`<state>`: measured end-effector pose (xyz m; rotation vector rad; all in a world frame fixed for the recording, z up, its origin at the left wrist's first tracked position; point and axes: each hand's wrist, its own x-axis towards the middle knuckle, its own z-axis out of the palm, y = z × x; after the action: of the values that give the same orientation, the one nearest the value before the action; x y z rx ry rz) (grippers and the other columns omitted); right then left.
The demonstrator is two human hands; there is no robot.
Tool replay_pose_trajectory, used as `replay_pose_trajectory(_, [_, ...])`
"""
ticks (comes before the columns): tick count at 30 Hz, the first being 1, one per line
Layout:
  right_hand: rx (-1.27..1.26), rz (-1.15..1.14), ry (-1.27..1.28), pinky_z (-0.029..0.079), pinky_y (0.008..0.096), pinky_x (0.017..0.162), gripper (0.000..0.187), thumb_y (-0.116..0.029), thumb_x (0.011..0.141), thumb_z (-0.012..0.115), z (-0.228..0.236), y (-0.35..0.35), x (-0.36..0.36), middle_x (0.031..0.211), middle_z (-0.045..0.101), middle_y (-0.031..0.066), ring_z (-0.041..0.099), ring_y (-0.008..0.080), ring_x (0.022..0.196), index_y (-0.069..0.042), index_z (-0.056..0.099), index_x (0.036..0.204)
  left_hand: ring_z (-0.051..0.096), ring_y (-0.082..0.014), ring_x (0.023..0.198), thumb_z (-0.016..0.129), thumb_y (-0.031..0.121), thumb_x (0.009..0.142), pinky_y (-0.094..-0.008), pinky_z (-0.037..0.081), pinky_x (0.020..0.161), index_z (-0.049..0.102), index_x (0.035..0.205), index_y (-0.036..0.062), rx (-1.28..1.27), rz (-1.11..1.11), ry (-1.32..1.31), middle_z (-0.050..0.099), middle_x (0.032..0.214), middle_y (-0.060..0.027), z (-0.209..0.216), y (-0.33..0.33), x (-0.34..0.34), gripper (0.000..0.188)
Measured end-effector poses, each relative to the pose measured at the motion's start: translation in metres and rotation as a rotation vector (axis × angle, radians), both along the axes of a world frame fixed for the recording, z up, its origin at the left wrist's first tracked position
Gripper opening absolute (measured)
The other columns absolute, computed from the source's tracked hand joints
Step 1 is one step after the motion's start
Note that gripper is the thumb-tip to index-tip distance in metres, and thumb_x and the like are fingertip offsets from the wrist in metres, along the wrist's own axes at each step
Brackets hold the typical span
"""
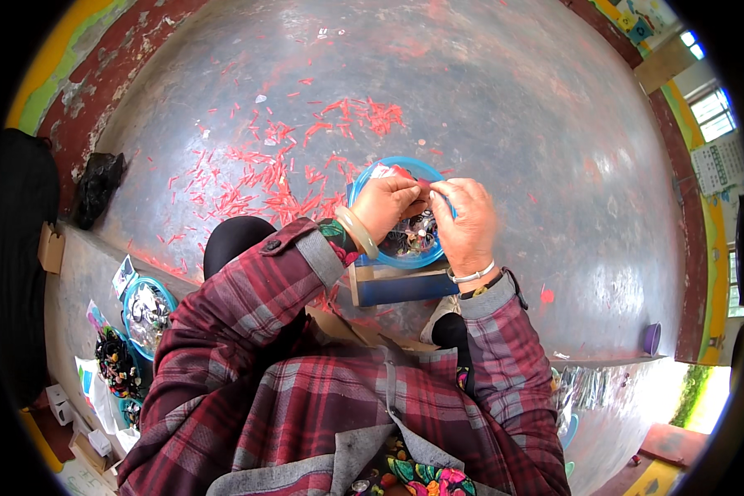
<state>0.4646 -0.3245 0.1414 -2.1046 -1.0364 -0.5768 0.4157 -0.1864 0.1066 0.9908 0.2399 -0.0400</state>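
My left hand (pixel 380 210) and my right hand (pixel 469 225) meet over a round blue basin (pixel 407 264). Both are closed in a pinch, thumbs and forefingers nearly touching. Between the fingertips shows a small red piece (pixel 422 189), too small to name, and which hand bears more of it I cannot tell. Inside the basin lie many small dark and shiny pieces (pixel 413 237), with something red and white near its far rim. The basin sits by a low wooden piece with a blue front (pixel 413 288), just ahead of my lap.
Thin red scraps (pixel 260 175) litter the grey floor (pixel 546 149) ahead and left. At my left stand a blue basket (pixel 149 316) of silvery pieces and a bundle of dark small items (pixel 116 362). A black plastic bag (pixel 99 188) lies by the wall; a purple cup (pixel 651 339) stands right.
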Motion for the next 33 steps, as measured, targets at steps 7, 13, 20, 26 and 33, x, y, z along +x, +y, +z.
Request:
replay_pose_trajectory(7, [-0.071,-0.009,-0.032,0.039,0.0347,0.067,0.012,-0.01,0.071,0.065,-0.005,-0.002,0.0,0.078,0.058,0.0019,0.054,0.0212,0.074,-0.01,0.064,0.082,0.059,-0.0165,0.092,0.049,0.006,0.089,-0.0275,0.049,0.082,0.056,0.105,-0.0085,0.285,-0.072,-0.088,0.06,0.1,-0.0117,-0.003,-0.004,-0.002,0.023])
replay_pose_trajectory(13, [-0.138,-0.008,-0.038,0.039,0.035,0.068,0.013,-0.01,0.07,0.064,-0.007,-0.003,-0.001,0.079,0.058,0.0015,0.055,0.0209,0.075,-0.01,0.064,0.083,0.059,-0.0148,0.089,0.051,0.006,0.088,-0.0265,0.049,0.08,0.056,0.106,-0.0073,0.434,-0.089,-0.116,0.061,0.097,-0.0107,-0.006,-0.002,-0.002,0.023])
replay_pose_trajectory(20, [-0.213,0.011,-0.129,0.039,0.0353,0.07,0.007,-0.012,0.072,0.061,-0.007,-0.004,-0.001,0.076,0.056,0.0014,0.053,0.0206,0.074,-0.009,0.062,0.078,0.062,-0.0184,0.079,0.055,0.009,0.085,-0.03,0.048,0.07,0.06,0.101,-0.0024,0.913,-0.045,-0.265,0.064,0.086,-0.0155,-0.007,-0.001,-0.005,0.02])
replay_pose_trajectory(26, [-0.232,0.019,-0.159,0.038,0.035,0.069,0.004,-0.011,0.072,0.06,-0.009,-0.002,-0.002,0.074,0.053,0.0021,0.052,0.021,0.073,-0.01,0.056,0.071,0.059,-0.0339,0.071,0.055,0.007,0.08,-0.0359,0.046,0.063,0.06,0.091,0.0001,1.083,0.008,-0.389,0.059,0.075,-0.0218,-0.01,-0.002,-0.006,0.014])
replay_pose_trajectory(33, [-0.252,-0.007,-0.114,0.038,0.0357,0.068,0.007,-0.011,0.069,0.061,-0.01,-0.002,-0.004,0.074,0.053,0.003,0.052,0.022,0.074,-0.009,0.055,0.071,0.057,-0.0359,0.07,0.054,0.005,0.08,-0.0374,0.046,0.061,0.059,0.087,-0.0001,1.113,0.0,-0.45,0.058,0.073,-0.0205,-0.009,-0.002,-0.006,0.01])
